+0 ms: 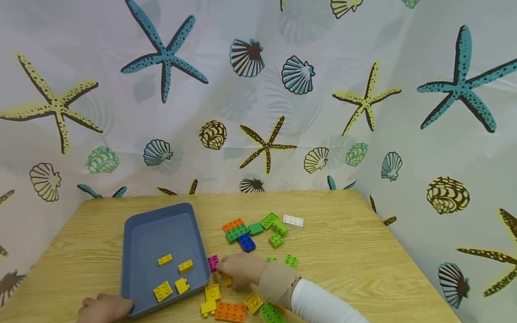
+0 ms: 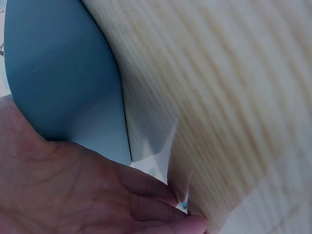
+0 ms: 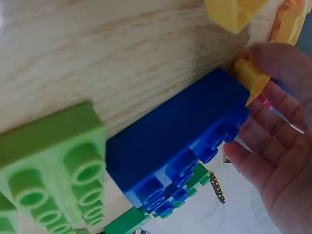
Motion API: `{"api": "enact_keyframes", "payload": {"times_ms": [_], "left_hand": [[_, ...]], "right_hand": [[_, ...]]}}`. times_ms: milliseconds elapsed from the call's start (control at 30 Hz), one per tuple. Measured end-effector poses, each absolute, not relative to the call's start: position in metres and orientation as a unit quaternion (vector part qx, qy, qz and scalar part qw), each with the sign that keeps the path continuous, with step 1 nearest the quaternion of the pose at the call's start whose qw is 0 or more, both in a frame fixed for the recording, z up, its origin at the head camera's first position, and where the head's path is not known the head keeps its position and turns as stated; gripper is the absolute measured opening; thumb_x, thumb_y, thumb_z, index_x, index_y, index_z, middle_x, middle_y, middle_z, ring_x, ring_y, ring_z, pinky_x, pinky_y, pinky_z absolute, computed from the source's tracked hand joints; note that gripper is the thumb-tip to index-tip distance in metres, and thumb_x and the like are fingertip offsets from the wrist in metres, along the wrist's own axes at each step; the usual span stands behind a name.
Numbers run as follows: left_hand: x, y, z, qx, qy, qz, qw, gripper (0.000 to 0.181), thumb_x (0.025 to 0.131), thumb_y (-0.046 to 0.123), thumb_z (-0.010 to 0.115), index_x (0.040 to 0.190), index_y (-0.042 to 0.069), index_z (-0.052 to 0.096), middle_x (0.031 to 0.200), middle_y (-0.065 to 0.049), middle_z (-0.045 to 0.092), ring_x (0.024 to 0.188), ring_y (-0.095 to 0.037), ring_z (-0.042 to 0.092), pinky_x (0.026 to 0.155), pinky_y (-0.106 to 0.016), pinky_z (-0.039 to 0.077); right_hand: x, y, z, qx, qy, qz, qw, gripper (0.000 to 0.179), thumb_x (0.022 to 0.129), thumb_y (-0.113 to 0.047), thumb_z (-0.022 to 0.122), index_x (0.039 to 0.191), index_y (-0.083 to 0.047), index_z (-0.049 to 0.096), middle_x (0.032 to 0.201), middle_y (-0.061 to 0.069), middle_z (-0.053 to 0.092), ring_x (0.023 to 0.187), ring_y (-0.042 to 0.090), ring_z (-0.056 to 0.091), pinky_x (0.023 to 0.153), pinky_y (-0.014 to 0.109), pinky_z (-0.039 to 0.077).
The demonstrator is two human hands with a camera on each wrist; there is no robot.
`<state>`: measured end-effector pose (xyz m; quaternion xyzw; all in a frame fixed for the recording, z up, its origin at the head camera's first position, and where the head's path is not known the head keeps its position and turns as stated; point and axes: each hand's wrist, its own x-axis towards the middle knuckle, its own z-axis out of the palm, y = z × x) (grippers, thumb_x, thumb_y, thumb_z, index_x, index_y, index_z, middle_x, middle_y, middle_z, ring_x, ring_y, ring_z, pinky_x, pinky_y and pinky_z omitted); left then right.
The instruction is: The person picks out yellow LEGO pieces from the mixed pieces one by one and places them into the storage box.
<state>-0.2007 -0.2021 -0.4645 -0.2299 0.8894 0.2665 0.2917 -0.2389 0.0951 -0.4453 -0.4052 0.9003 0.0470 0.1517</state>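
My right hand reaches in beside the tray, its thumb and fingers pinching a small yellow brick. In the right wrist view a blue brick lies right beside the fingertips. At the near left corner of the blue-grey tray, my left hand rests with its thumb side against the wall; the left wrist view shows its palm and loosely extended fingers. Several yellow bricks, one of them a square one, lie inside the tray. A magenta brick sits between the tray and my right hand.
Yellow bricks, an orange brick and a green brick lie near the front. Farther back are a blue brick, green and orange bricks, and a white brick. A patterned curtain hangs behind the wooden table.
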Motion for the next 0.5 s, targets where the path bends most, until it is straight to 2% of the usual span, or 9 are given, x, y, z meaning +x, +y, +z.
{"api": "enact_keyframes", "payload": {"times_ms": [100, 267, 500], "left_hand": [[-0.201, -0.202, -0.464, -0.228, 0.890, 0.262, 0.295, 0.087, 0.085, 0.035, 0.042, 0.119, -0.033, 0.000, 0.120, -0.054, -0.008, 0.117, -0.061, -0.005, 0.102, -0.056, 0.004], [-0.202, -0.202, -0.462, -0.234, 0.889, 0.256, 0.298, 0.088, 0.085, 0.038, 0.043, 0.120, -0.032, 0.001, 0.121, -0.054, -0.008, 0.118, -0.060, -0.004, 0.102, -0.055, 0.005], [-0.202, -0.199, -0.458, -0.239, 0.892, 0.238, 0.301, 0.087, 0.085, 0.036, 0.045, 0.120, -0.032, 0.002, 0.122, -0.053, -0.006, 0.119, -0.060, -0.002, 0.102, -0.054, 0.009]], "right_hand": [[-0.240, 0.095, -0.443, -0.405, 0.903, 0.053, 0.132, 0.037, 0.073, -0.022, 0.074, 0.105, -0.018, 0.057, 0.099, -0.008, 0.058, 0.080, 0.002, 0.054, 0.067, 0.016, 0.043], [-0.244, 0.092, -0.433, -0.389, 0.915, 0.057, 0.094, 0.046, 0.073, -0.024, 0.074, 0.114, -0.016, 0.054, 0.102, -0.005, 0.059, 0.077, 0.004, 0.054, 0.065, 0.017, 0.044], [-0.248, 0.084, -0.421, -0.382, 0.921, 0.050, 0.049, 0.048, 0.077, -0.022, 0.071, 0.120, -0.016, 0.051, 0.110, -0.003, 0.057, 0.087, 0.006, 0.056, 0.071, 0.017, 0.045]]}}
